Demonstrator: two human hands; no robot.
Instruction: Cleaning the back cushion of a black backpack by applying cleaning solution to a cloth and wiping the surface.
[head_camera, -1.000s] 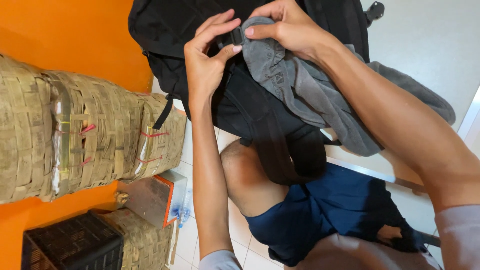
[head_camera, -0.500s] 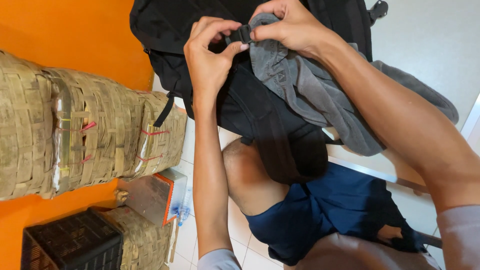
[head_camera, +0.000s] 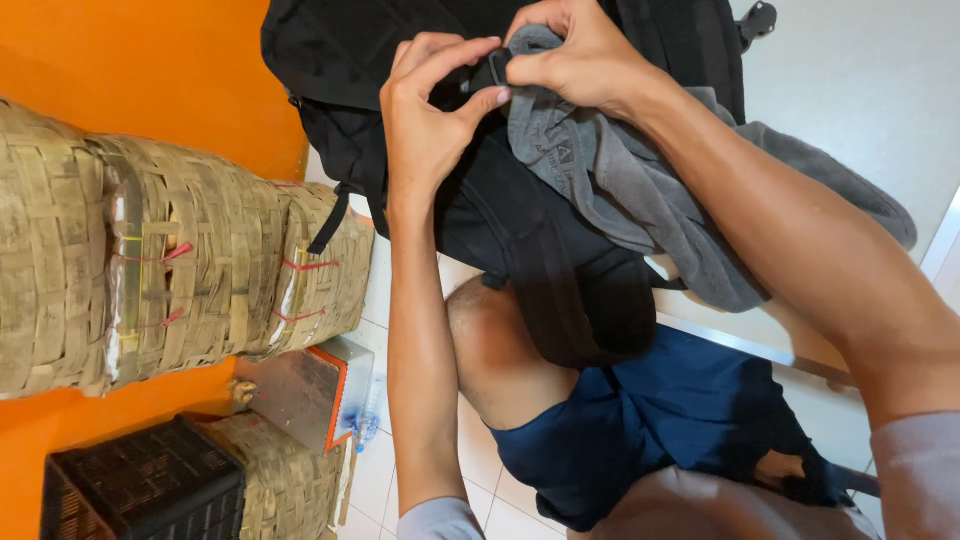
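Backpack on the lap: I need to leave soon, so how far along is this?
Done: the black backpack rests on the person's knee, with the grey garment draped over it. In hand: the left hand and right hand pinch a small black pull at the garment's top edge. Left: most of the garment lies outside the backpack, so it looks early.

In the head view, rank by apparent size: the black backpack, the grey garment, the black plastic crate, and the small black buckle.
1. black backpack, largest.
2. grey garment.
3. black plastic crate, cut off by the frame and farther away, so unsure against the garment.
4. small black buckle, pinched between both hands.
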